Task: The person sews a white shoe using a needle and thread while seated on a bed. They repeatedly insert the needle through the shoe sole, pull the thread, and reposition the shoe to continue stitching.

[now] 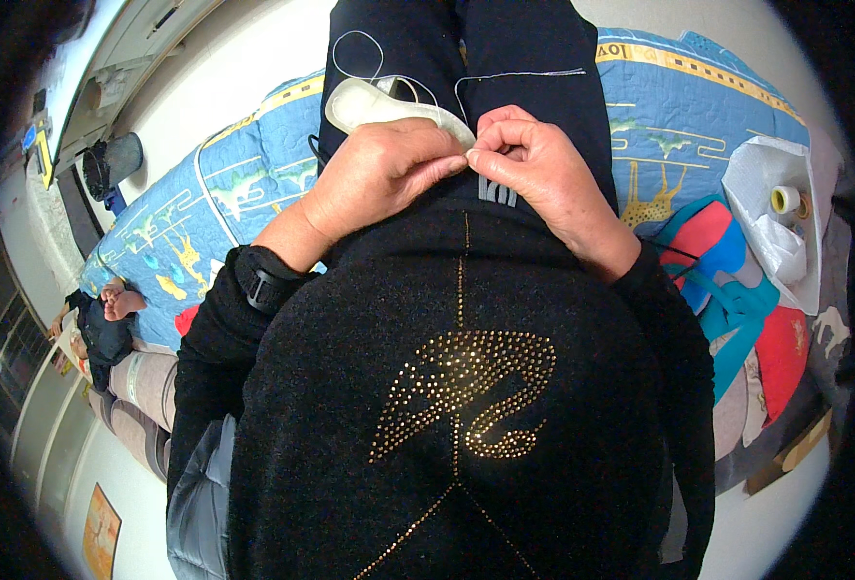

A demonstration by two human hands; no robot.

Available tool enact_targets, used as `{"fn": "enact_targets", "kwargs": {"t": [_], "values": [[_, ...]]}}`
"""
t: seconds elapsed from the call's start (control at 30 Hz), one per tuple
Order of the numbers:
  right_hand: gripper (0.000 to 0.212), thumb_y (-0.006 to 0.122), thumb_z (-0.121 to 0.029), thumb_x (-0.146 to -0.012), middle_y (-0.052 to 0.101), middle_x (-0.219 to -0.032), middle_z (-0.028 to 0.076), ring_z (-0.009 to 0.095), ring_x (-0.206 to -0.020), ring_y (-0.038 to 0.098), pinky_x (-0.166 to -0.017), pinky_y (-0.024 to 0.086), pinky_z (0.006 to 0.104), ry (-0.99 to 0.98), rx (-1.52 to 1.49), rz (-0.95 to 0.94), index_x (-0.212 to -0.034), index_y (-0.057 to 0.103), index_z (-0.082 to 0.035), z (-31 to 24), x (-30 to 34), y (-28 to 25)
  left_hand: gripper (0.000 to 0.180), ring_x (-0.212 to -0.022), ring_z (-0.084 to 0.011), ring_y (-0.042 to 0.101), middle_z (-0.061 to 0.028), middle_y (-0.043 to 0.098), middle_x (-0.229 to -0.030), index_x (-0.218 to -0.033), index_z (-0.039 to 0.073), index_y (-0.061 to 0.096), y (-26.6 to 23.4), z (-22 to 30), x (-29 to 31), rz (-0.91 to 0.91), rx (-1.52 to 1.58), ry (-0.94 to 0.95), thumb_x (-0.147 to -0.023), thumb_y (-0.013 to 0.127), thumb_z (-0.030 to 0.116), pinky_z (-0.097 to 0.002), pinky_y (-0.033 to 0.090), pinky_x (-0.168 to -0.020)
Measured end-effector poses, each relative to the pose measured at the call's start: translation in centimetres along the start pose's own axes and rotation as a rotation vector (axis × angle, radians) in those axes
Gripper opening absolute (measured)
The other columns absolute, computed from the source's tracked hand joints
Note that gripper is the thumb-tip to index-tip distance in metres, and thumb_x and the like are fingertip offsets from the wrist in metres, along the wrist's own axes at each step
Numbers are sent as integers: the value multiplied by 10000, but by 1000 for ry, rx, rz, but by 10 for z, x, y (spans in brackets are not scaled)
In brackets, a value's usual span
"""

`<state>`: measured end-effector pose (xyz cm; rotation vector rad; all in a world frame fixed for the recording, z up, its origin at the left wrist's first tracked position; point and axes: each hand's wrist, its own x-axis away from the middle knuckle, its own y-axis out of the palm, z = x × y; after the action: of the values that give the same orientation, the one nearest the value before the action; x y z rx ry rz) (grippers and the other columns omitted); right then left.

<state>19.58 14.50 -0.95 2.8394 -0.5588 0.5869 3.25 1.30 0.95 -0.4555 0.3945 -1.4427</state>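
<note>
A pale, sole-shaped piece like an insole lies over my lap, its narrow end running in under my fingers. My left hand is closed on that end with thumb and forefinger pinched together. Right against it, my right hand is also pinched closed, fingertips touching the left ones. What the right fingertips hold is too small to make out. White thread loops above the piece, and a loose length trails across my dark trousers to the right.
I sit on a blue patterned quilt. To the right lie a white tray-like wrapping with a yellow-edged roll, and bright teal and red cloth. A person in dark clothes is at the far left, near a grey bin.
</note>
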Motion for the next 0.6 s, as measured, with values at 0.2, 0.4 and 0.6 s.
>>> {"fn": "enact_targets", "kwargs": {"t": [0.2,0.4,0.6], "values": [[168,681,-167,-839,570,-888,48,125,-781,551,-709,447,253,-28,86,87,-804,648,-6,1,-1,-3,90,-765,-356,608,-153,625,-812,-869,14,633,-4,0,-1,-65,-10,-30,-823,653,89,-405,488,-670],[186,657,-186,-864,570,-872,51,129,-770,541,-699,436,257,-13,105,119,-849,652,-1,0,-1,-8,95,-780,-357,593,-157,603,-829,-872,8,627,-4,-1,-3,-104,6,-49,-832,642,93,-408,476,-682],[174,656,-174,-862,573,-897,48,125,-785,541,-713,437,257,3,103,97,-866,654,0,2,-1,-8,106,-783,-358,596,-160,607,-826,-862,2,619,-3,1,-6,-87,-14,-108,-830,643,100,-409,481,-688]]}}
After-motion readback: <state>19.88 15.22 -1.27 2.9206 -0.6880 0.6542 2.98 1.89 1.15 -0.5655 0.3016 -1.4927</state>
